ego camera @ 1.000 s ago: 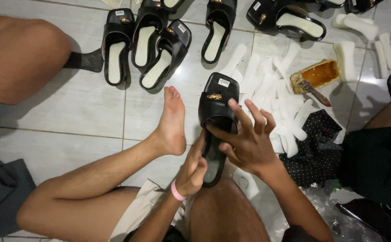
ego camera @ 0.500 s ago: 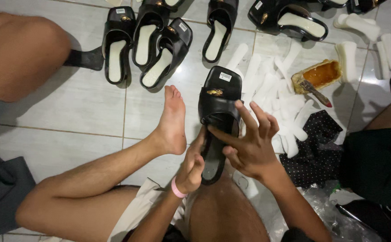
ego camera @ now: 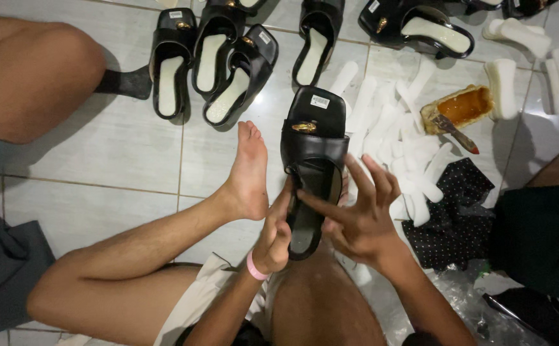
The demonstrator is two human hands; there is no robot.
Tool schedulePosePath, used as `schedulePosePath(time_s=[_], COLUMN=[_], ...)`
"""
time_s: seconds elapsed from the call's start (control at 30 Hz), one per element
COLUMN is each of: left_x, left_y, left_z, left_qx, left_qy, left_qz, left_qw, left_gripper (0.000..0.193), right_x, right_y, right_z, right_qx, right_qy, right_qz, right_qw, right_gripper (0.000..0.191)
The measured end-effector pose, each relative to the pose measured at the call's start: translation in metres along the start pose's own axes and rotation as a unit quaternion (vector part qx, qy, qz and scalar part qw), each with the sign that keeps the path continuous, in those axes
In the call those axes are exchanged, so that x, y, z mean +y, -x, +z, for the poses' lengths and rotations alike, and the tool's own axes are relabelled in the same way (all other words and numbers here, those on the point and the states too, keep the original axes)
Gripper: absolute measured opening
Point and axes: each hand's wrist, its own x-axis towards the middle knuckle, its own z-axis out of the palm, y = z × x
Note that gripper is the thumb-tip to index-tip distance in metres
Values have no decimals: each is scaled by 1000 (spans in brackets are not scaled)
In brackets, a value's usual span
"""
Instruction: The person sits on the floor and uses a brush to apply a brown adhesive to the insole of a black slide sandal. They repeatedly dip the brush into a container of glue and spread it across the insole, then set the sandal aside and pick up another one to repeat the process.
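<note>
Presently the left hand grips the black sandal's heel end over the floor; the right hand, fingers spread, presses its footbed. Judged step: seating the insole; next, firm even pressure.

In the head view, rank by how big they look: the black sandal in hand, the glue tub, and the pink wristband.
Largest to smallest:
1. black sandal, though it sits nearer the camera
2. glue tub
3. pink wristband

Black leather slide sandal with a gold buckle

It lies lengthwise between both hands, toe pointing away, strap facing up with a small white sticker near the toe, heel end resting on the knee.
</note>
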Motion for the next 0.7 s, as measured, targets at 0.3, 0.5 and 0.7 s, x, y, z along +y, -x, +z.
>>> schedulePosePath(time_s=[0.3,0.5,0.7], left_x=[-5,-19,-39], left_y=[-1,2,15], left_z=[3,-1,-3], left_qx=[-13,2,-11], left_qy=[69,135,296], left_qz=[3,-8,-41], left_qw=[998,991,954], left_gripper=[119,125,124], right_x=[5,-6,53], right_y=[-4,15,47], right_z=[1,4,14], right_qx=[21,35,214], right_qy=[45,24,-213], right_qz=[26,-43,210], right_qw=[998,998,930], right_gripper=[56,46,24])
